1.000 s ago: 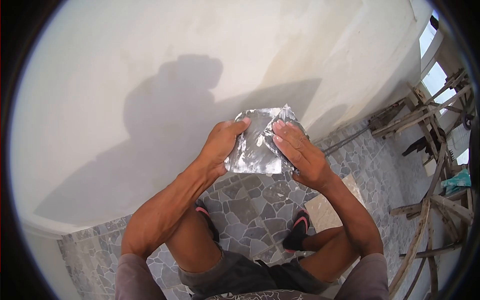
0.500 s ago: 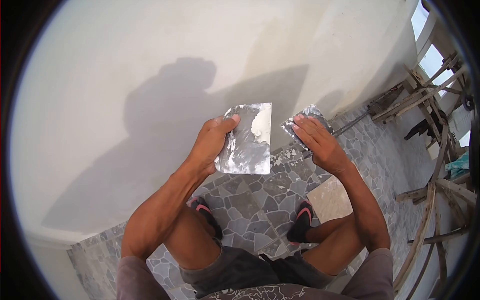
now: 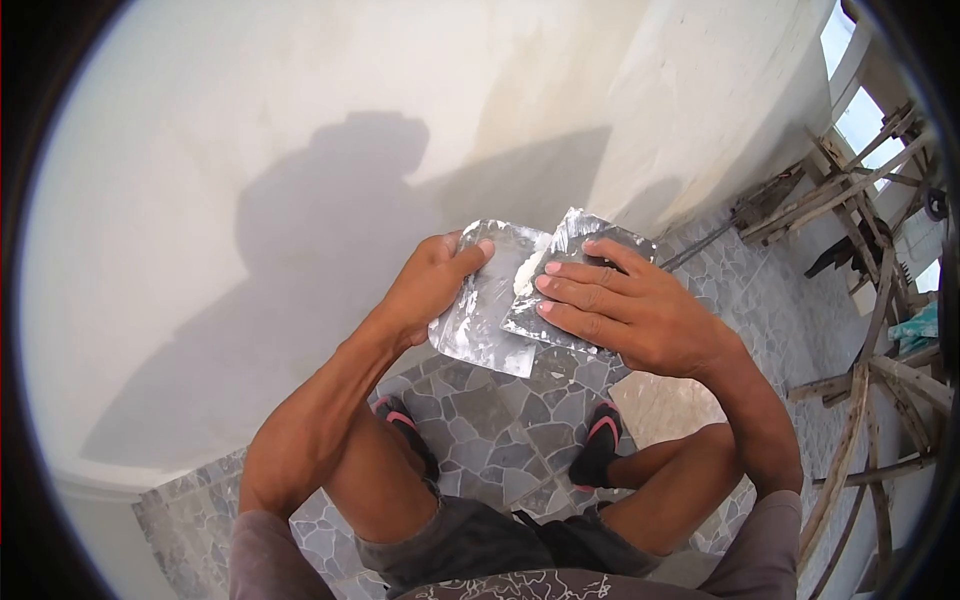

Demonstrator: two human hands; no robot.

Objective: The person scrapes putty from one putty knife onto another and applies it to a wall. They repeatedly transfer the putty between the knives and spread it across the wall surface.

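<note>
My left hand (image 3: 436, 285) grips the left edge of a flat, putty-smeared metal plate (image 3: 480, 315), its thumb on top. My right hand (image 3: 625, 305) holds a second smeared plate (image 3: 575, 240), with the fingers spread over its face. The second plate overlaps the right part of the first. White putty (image 3: 532, 265) lies along the line where they meet. What is under the plates, including most of the left fingers, is hidden.
A pale wall (image 3: 300, 80) with my shadow on it rises ahead. Stone-patterned floor (image 3: 490, 410) lies below, with my feet on it. A beige tile (image 3: 665, 405) is near my right knee. Wooden pole scaffolding (image 3: 860, 400) stands at the right.
My right hand has moved left with its plate, which now overlaps the other one. The left plate has tilted and sits slightly lower. The putty patch looks narrower.
</note>
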